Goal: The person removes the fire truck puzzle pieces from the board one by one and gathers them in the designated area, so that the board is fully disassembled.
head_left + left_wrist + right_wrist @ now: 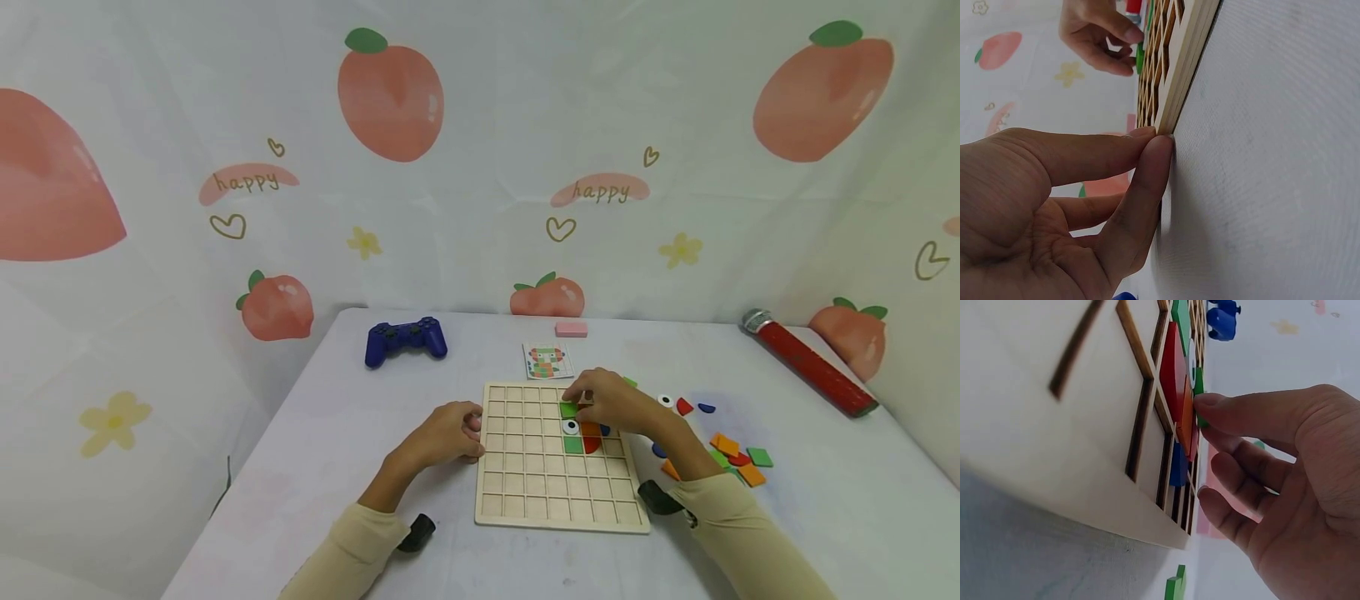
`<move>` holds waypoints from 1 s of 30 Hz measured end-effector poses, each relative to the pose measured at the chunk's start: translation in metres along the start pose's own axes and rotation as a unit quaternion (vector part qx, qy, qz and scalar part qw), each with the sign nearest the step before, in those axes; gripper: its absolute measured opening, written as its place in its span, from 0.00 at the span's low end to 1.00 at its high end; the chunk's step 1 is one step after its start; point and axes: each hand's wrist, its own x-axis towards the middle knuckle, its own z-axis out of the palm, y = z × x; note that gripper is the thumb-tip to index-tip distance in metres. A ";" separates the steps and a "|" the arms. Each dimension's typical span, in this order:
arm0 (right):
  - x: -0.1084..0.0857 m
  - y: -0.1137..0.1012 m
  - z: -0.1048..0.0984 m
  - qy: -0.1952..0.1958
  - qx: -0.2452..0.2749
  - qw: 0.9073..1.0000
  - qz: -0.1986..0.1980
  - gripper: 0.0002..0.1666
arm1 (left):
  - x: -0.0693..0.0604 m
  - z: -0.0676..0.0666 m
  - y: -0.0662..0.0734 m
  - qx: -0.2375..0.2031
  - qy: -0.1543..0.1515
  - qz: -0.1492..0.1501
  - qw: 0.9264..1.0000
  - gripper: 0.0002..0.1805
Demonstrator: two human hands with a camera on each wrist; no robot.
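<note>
Left hand (446, 435) pinches the grid board (513, 464) at its edge; right hand (613, 402), above, a green tile (567, 411).

Dressed in plain, pale beige sleeves (341, 560), softly creased and rather loose toward the cuffs (377, 525). Fitted beside each cuff with a stubby, rounded, matt black wrist camera (417, 533). Bare at the hands (442, 435).

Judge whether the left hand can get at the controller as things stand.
Probably yes: nothing shows between the left hand and the controller, though that hand pinches the board and would need freeing.
</note>
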 end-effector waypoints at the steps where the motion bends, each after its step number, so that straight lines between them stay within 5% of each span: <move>1: 0.000 0.000 0.000 0.001 0.000 1.000 0.001 0.14 | 0.000 0.000 0.000 0.000 0.000 0.000 1.000 0.35; 30: 0.001 0.000 0.002 0.003 0.021 1.000 0.006 0.19 | 0.000 0.000 0.001 0.005 0.000 -0.003 1.000 0.35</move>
